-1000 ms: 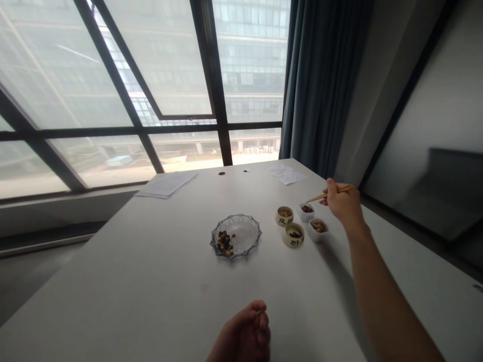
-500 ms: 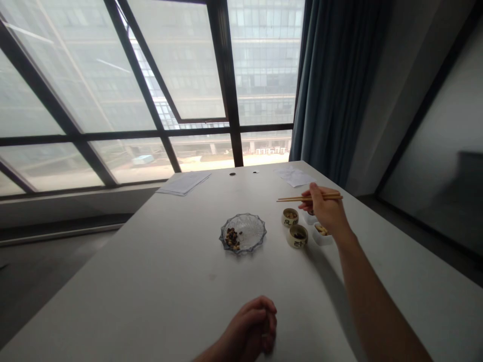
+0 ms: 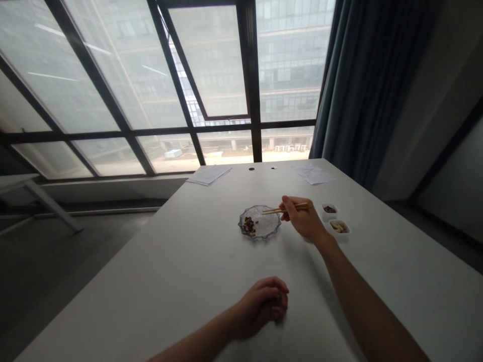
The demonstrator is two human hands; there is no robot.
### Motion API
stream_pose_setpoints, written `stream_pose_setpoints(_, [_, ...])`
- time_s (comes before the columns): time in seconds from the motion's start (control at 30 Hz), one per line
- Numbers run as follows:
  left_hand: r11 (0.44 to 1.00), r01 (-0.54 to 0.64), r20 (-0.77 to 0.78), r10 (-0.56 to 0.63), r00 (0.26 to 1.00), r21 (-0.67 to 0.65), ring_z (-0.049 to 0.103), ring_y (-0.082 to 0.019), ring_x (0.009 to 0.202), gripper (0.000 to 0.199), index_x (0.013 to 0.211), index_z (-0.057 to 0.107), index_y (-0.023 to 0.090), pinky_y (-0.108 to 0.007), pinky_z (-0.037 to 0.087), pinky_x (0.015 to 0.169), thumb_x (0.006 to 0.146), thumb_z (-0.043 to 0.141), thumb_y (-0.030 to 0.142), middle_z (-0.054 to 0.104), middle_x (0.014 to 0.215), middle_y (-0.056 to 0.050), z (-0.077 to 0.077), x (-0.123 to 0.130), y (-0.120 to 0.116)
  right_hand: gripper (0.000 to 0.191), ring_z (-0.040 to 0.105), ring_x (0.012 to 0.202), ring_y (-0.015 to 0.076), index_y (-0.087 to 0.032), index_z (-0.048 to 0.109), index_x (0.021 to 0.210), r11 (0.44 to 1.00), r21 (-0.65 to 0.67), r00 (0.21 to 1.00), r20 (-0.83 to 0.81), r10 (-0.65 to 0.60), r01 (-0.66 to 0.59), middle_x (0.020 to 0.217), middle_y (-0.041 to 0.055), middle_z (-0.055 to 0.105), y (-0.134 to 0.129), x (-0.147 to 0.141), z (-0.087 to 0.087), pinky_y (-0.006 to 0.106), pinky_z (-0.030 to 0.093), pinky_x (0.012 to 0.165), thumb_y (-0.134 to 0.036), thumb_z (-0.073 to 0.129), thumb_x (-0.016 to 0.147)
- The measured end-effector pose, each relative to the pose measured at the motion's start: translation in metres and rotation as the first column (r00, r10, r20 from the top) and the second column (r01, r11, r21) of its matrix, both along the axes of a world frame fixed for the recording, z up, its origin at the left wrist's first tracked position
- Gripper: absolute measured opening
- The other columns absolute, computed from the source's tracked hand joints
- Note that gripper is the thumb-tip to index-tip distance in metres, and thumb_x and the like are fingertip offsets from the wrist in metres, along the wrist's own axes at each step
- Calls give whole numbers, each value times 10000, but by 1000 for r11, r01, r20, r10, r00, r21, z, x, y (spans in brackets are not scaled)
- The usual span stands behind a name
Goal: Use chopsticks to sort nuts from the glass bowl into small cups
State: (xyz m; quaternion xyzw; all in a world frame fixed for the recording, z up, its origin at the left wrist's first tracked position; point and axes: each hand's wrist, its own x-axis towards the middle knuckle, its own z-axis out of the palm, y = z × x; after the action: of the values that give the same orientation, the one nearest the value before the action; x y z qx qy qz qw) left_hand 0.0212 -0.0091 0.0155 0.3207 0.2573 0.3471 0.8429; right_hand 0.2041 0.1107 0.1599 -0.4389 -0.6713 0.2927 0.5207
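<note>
- Glass dish: clear, faceted, with a scalloped rim; lies flat on the white tabletop, directly ahead of the right hand.
- Food pieces: small, irregular, dark and tan; heaped in one group on the dish's left side, apart from the chopstick tips.
- Wooden chopsticks: two slim, straight sticks, held near-level; tips lie above the dish's far right part (contact with the glass cannot be confirmed).
- Right hand: grasps the chopsticks between thumb and fingers. Position differs from the earlier frames: it has moved left, from beside the bowls to the dish.
- Left hand: fingers curled loosely, holding nothing visible; rests on the tabletop near the near edge, well apart from the dish.
- White square bowls: two small, smooth containers, just right of the right hand, one holding dark pieces, the other pale pieces.
- Paper sheets: flat stacks near the far table edge, well beyond the dish.
</note>
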Motion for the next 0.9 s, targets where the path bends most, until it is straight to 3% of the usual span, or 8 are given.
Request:
stream_pose_setpoints(0.2, [999,39,-36,-38,999,24,626,-146,635,233,979,689,115,-229,436,574,811,737,270,675,784,-84,2,0,1,524,671,518,191,-167,711,745,999,-23,999,39,33,-32,556,35,676,1,-15,-13,259,483,512,-604,506,950])
stream_pose_setpoints(0.53, [997,70,-64,-67,996,40,630,-136,590,243,1011,689,105,-240,461,585,840,707,277,697,793,-93,0,-1,3,551,553,428,167,-211,652,666,995,-93,998,-56,40,-45,490,-5,569,7,-22,-31,274,428,442,-663,479,930])
stream_pose_setpoints(0.73, [996,83,-62,-81,995,25,632,-132,607,235,1017,692,106,-234,460,593,853,698,274,699,818,-94,1,-3,1,463,539,542,148,-204,635,715,988,65,991,9,136,-137,576,-17,552,-10,-14,-39,265,414,550,-521,463,1004])
stream_pose_setpoints(0.9, [994,109,-61,-108,992,16,646,-141,617,261,1018,693,106,-239,471,599,845,730,297,702,817,-101,0,-4,0,338,578,675,166,-189,693,860,937,243,968,91,234,-250,735,25,598,-24,5,-67,299,461,675,-359,459,1034])
